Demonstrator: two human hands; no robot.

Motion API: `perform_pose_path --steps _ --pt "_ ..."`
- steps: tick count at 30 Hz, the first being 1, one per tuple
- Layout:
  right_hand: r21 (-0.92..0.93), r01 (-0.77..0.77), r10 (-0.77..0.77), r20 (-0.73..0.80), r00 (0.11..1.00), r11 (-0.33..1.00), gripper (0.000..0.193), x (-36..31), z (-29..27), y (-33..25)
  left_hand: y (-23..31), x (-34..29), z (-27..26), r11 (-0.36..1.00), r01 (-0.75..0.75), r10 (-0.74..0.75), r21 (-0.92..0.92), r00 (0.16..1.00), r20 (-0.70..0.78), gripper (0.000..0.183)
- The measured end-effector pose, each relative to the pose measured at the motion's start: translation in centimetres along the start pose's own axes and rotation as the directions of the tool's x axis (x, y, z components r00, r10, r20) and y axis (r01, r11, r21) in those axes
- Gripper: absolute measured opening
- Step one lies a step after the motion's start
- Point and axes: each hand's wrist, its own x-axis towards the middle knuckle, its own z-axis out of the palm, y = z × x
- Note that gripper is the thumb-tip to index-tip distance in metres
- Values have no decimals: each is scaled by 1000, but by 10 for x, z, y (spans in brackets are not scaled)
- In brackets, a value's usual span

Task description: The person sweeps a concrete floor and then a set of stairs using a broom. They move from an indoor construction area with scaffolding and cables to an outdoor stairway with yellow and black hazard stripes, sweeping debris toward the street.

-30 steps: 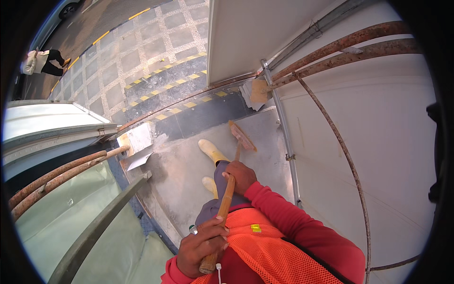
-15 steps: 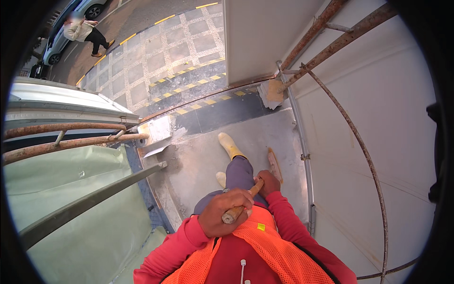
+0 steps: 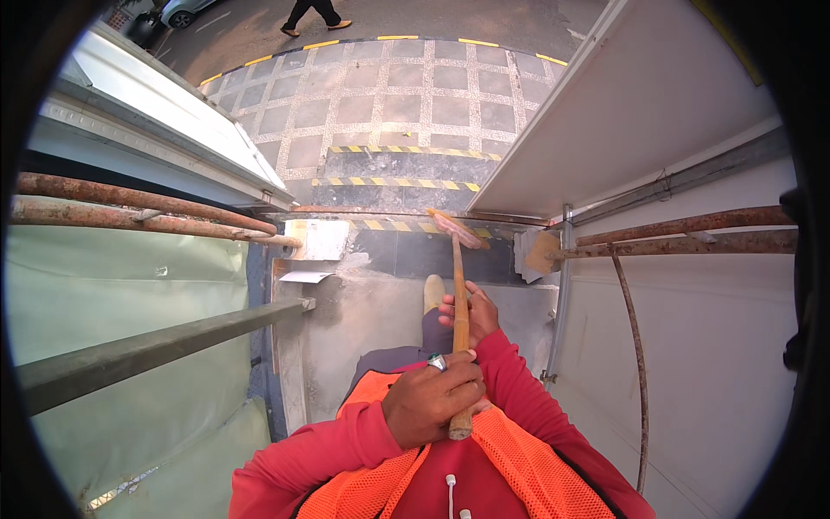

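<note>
Between my two hands runs a long-handled tool with a wooden or bamboo handle (image 3: pixel 462 333). Its flat pinkish head (image 3: pixel 458 232) with orange-yellow edges reaches out ahead, over the dark step; I cannot make out its exact kind. My left hand (image 3: pixel 432 400), wearing a ring with a green stone, is closed round the handle near its butt end. Farther up, my right hand (image 3: pixel 482 316) cradles the handle loosely, palm up, fingertips showing on its left side. A pale yellow boot (image 3: pixel 434 292) on my foot stands below the tool.
Rusty pipes flank the way at left (image 3: pixel 130 216) and right (image 3: pixel 674 248). A grey beam (image 3: pixel 164 342) juts in from the left. White panels (image 3: pixel 640 112) rise at right. Steps with yellow-black stripes (image 3: pixel 398 183) lead to paving (image 3: pixel 380 108); a person's legs (image 3: pixel 313 13) show on the road beyond.
The tool's head has swung from beside my leg to out in front over the step. My right hand has loosened and turned palm up. My view has turned right; the person has walked rightward.
</note>
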Motion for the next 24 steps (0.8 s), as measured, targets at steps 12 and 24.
perform_pose_path --steps 12,24 --pt "-540 -43 220 267 938 840 24 220 135 -132 -134 11 -127 748 603 -662 -279 641 -388 77" --pt "-677 -122 290 140 947 726 31 387 220 -238 -330 -18 -239 790 509 -271 -342 -211 -939 40"
